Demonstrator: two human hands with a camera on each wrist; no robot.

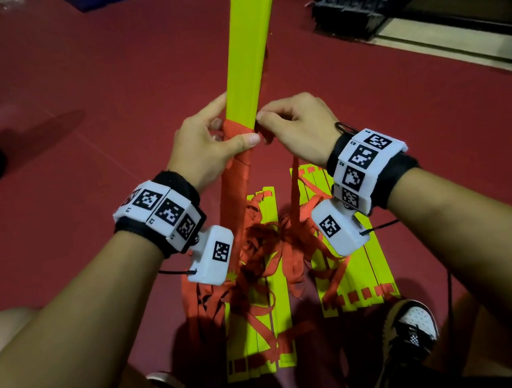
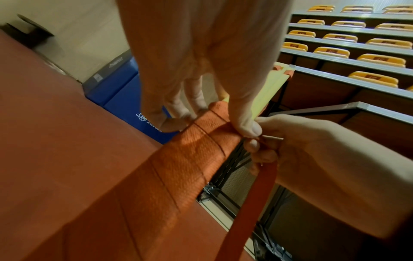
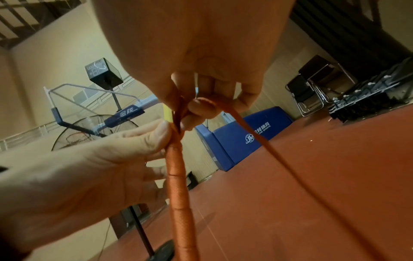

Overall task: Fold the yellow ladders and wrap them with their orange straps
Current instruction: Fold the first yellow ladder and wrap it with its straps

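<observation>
Above the red floor [image 1: 68,88], a folded yellow ladder [image 1: 246,37] is held out as a long flat bundle, its near half already covered by close turns of orange strap [image 1: 239,176].

The left hand [image 1: 208,147] grips the bundle at the upper edge of the wrapping: thumb across the front, fingers [image 2: 172,113] curled behind. This hold appears to serve two purposes: it supports the bundle in the air, and the thumb pins the last turn so it cannot slacken.

The right hand [image 1: 297,125] pinches the free run of strap just beside the bundle's right edge, fingers [image 3: 201,109] curled round it. From this pinch the strap hangs down loose toward the floor. Keeping the pinch close to the bundle likely gives control of tension for the next turn.

On the floor below the wrists lie two more ladders [image 1: 350,266], folded into flat stacks but unwrapped, with a loose tangle of strap [image 1: 272,247] across them. Judged from this, the wrapping of the held ladder is about half complete.

Limits of view:
- The bundle's far end is cut off in the head view; only orange tabs show there.
- The wrist units cover part of the floor stacks.
- How the strap passes behind the bundle cannot be seen.
- The left wrist view is overexposed, and the yellow reads pale.
</observation>
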